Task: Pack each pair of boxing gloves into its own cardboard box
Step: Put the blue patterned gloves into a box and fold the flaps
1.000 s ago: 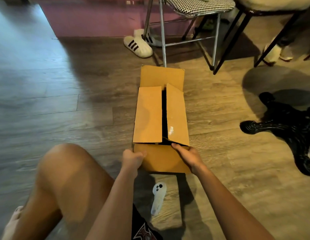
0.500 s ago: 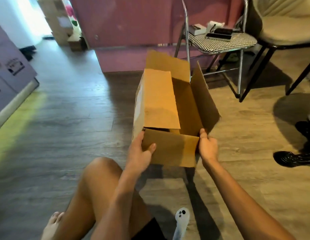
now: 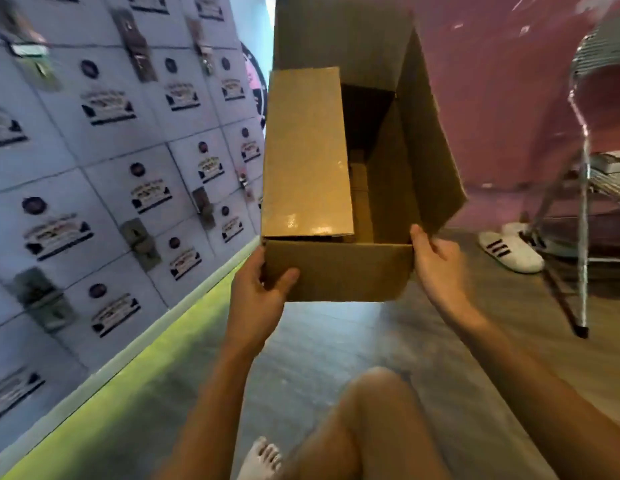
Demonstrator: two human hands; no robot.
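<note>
**Both hands hold the open box in the air**

The left hand grips the near left corner of the cardboard box, with the thumb on the front flap. The right hand holds the near right corner, fingers around the edge. The box is lifted above the floor, in front of the person. Its left flap is folded over the opening, and the right flap stands open. The inside looks dark; no gloves can be seen there. Below, a bare knee shows. At the left is a wall of grey lockers. At the right, a white shoe lies near a metal chair.
</note>
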